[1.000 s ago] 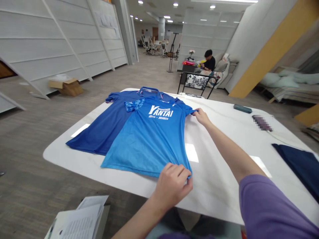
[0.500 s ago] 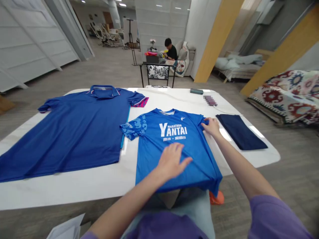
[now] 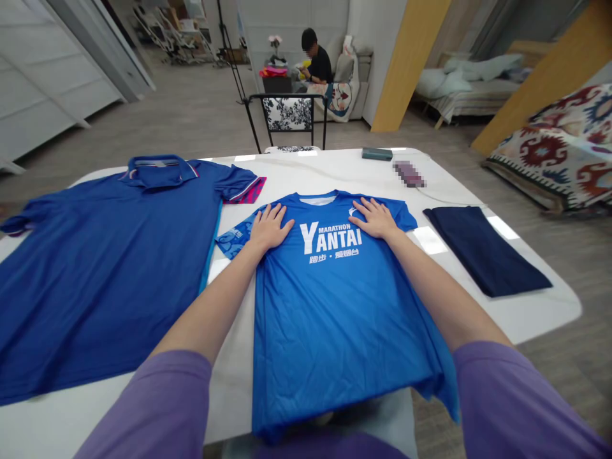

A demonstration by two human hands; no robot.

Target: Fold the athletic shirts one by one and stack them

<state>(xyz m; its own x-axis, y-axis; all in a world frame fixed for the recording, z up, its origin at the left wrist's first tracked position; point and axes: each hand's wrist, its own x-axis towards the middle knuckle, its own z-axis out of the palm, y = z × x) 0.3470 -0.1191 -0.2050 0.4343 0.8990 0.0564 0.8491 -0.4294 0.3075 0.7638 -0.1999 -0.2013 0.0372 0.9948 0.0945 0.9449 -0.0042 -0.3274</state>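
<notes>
A bright blue T-shirt (image 3: 329, 319) with white "Marathon Yantai" lettering lies front up before me, its lower hem hanging over the table's near edge. My left hand (image 3: 271, 228) rests flat on its left shoulder, fingers spread, beside the patterned sleeve. On the opposite shoulder my right hand (image 3: 375, 218) lies flat too, fingers apart, partly covering the small white logo. Neither hand grips the cloth. To the left, a darker blue polo shirt (image 3: 119, 274) is spread out, with a pink and blue patterned edge showing under its sleeve.
On the right of the white table (image 3: 229, 389) lies a folded navy cloth (image 3: 485, 252). A dark green case (image 3: 377, 154) and a blurred phone-like item (image 3: 408, 173) with a cable sit at the back. A chair (image 3: 289, 115) stands beyond; a person (image 3: 318, 64) sits farther off.
My left hand has moved forward from above the shirt's middle onto its left shoulder. My right hand has left the sleeve and now lies on the right shoulder. The view has shifted closer.
</notes>
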